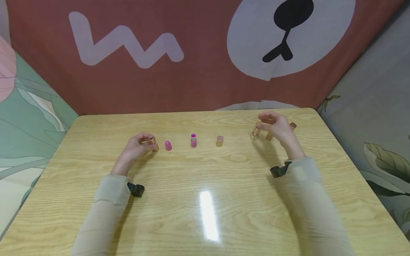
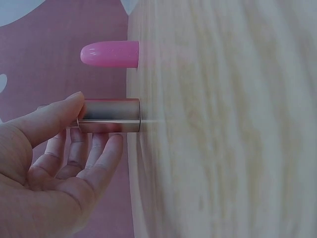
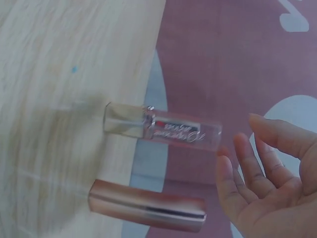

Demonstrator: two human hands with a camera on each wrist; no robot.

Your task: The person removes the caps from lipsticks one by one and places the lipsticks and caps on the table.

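My left hand (image 1: 136, 146) pinches a gold lipstick tube (image 2: 110, 116) between thumb and fingers; its lower end meets the tabletop. Just right of it stands a rounded pink cap (image 1: 168, 145). My right hand (image 1: 278, 128) hovers at the far right with loosely bent fingers and nothing in them. Nearest its fingertips is a clear lip tube (image 3: 183, 131) with printed lettering and a gold base, upright and apart from the hand. A copper-gold tube (image 3: 143, 206) stands beside it, partly covered by the hand in the head view.
Between the hands stand a pink lipstick base (image 1: 193, 141) with an open top and a small rose-gold piece (image 1: 219, 141). Another brownish tube end (image 1: 293, 126) shows behind the right hand. The wooden table (image 1: 173, 199) meets a red printed cloth (image 1: 198, 85) at the back.
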